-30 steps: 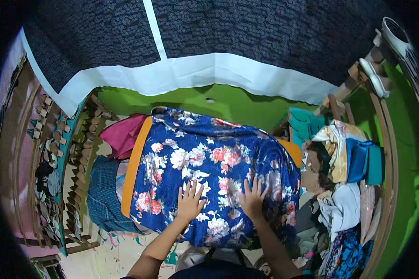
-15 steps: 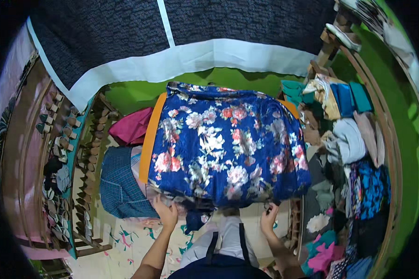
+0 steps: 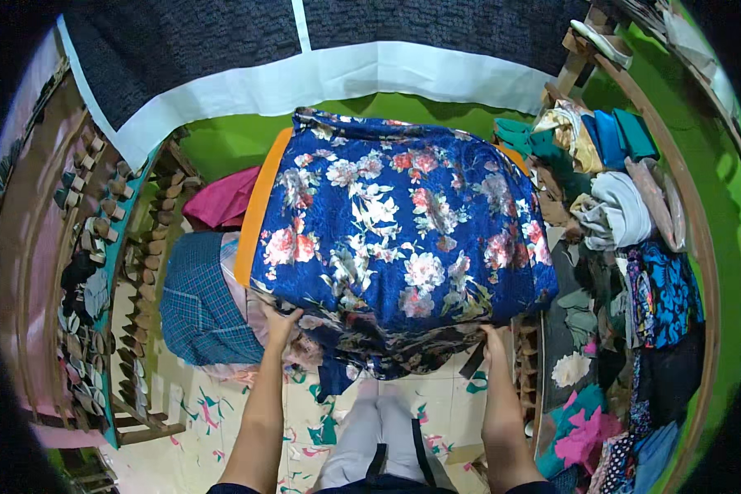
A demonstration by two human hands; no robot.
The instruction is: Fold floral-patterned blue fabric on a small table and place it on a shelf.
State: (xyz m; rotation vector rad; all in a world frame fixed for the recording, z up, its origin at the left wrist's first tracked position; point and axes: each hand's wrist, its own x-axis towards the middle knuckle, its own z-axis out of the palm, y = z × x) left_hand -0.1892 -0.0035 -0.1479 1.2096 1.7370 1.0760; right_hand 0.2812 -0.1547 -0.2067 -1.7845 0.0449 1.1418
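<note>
A shiny dark-blue fabric with white and red flowers point(image 3: 420, 222) lies spread over a flat surface with an orange edge point(image 3: 259, 214). Its near edge hangs in folds toward me. At the left front corner, my left hand point(image 3: 281, 323) is closed on this hanging edge, thumb on top and fingers partly hidden below. Near the right front corner, my right hand point(image 3: 491, 339) also grips the edge, its fingers partly covered by the cloth. A dark strip point(image 3: 473, 360) hangs just beside the right hand.
Left of the fabric sit a teal checked cloth bundle point(image 3: 198, 300) and a magenta cloth point(image 3: 221, 198). Wooden racks with shoe forms point(image 3: 152, 272) stand farther left. Folded fabrics point(image 3: 622, 210) fill a shelf on the right. Colourful scraps point(image 3: 325, 428) litter the tiled floor.
Both hands have moved farther forward and now take hold of the fabric's near edge, with more of my forearms in view. More of the front folds now shows, and the whole view has shifted slightly.
</note>
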